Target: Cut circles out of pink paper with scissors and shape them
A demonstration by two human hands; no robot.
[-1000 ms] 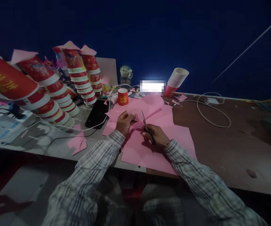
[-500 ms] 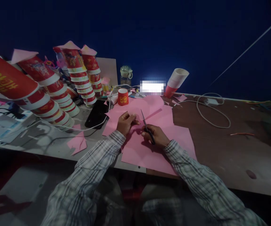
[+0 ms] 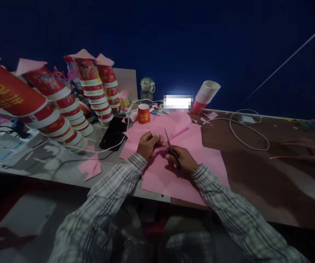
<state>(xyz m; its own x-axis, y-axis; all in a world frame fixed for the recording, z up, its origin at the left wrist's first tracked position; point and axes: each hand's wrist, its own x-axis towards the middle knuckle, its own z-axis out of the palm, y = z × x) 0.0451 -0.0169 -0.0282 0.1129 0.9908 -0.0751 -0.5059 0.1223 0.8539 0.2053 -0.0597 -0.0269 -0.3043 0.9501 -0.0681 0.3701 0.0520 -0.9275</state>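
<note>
My left hand (image 3: 147, 144) is closed on a small piece of pink paper (image 3: 157, 130), holding it just above the table. My right hand (image 3: 183, 159) grips black-handled scissors (image 3: 171, 148), blades pointing up and away toward that paper piece. Both hands rest over several large pink paper sheets (image 3: 185, 175) spread on the table in front of me. My sleeves are plaid.
Leaning stacks of red paper cups (image 3: 64, 109) topped with pink paper stand at the left. A single red cup (image 3: 143, 113), a black phone (image 3: 113, 133), a jar (image 3: 147, 87), a tilted cup stack (image 3: 205, 95), a white cable (image 3: 249, 129) and pink scraps (image 3: 91, 166) lie around. Another person's hand (image 3: 311, 153) is at right.
My left hand has turned the small pink piece slightly; the scissors stay by it. Another person's hand has come in at the right edge by a thin red strand.
</note>
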